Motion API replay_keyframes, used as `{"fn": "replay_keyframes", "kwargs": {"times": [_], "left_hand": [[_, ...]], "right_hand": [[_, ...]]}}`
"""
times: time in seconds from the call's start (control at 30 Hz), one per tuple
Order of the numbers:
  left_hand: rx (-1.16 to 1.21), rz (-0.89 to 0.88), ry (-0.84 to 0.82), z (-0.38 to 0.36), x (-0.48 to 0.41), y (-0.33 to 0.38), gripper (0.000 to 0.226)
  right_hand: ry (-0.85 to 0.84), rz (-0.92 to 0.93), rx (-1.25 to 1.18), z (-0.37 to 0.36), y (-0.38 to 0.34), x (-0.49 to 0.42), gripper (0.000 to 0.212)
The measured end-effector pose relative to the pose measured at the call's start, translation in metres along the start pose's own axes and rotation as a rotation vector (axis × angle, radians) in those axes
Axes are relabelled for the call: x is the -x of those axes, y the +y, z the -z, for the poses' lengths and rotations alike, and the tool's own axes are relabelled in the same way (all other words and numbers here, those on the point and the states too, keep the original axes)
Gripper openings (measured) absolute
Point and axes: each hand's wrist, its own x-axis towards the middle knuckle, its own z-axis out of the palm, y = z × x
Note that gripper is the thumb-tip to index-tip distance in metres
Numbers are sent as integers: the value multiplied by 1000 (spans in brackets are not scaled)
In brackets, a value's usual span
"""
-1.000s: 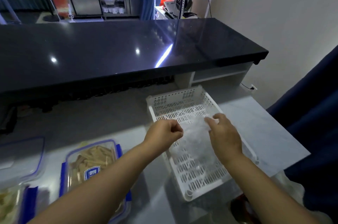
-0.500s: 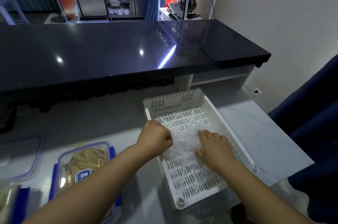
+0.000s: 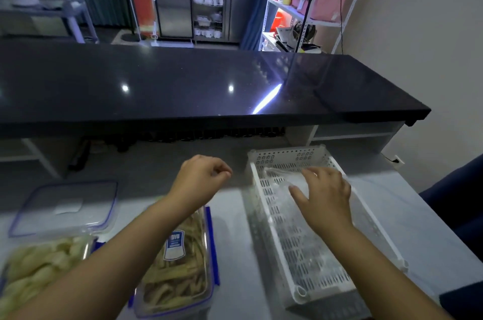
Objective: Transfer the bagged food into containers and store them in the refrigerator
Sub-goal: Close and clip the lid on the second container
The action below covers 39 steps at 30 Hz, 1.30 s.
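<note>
Two bare hands. Right hand [image 3: 324,199] grip is open, fingers spread flat on one crumpled clear plastic bag [image 3: 277,176] lying inside one white slotted plastic basket [image 3: 287,153]. Left hand [image 3: 201,178] grip is curled closed, empty, above the grey worktop [image 3: 230,228]. One clear rectangular lidded container with blue latches [image 3: 180,275] holds tan strips; its blue-white label [image 3: 173,244] is too blurred to read. One open clear container of pale yellow chunks [image 3: 39,265] sits far left, one loose blue-rimmed clear lid [image 3: 62,207] behind it.
</note>
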Motion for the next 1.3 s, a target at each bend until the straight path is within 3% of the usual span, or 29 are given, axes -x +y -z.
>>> {"fn": "replay_keyframes", "kwargs": {"times": [0.33, 0.5, 0.63, 0.93, 1.3], "left_hand": [[-3, 127, 86, 56, 31, -67, 12], [6, 176, 71, 62, 44, -85, 12], [13, 209, 46, 65, 51, -96, 11], [34, 240, 52, 69, 59, -115, 11], [43, 281, 111, 97, 62, -148, 12]], "right_hand": [[-315, -97, 47, -46, -29, -7, 40], [-400, 45, 84, -57, -32, -1, 38], [-319, 189, 36, -56, -38, -4, 29], [-96, 111, -133, -35, -45, -15, 26], [98, 247, -213, -18, -108, -18, 18]]}}
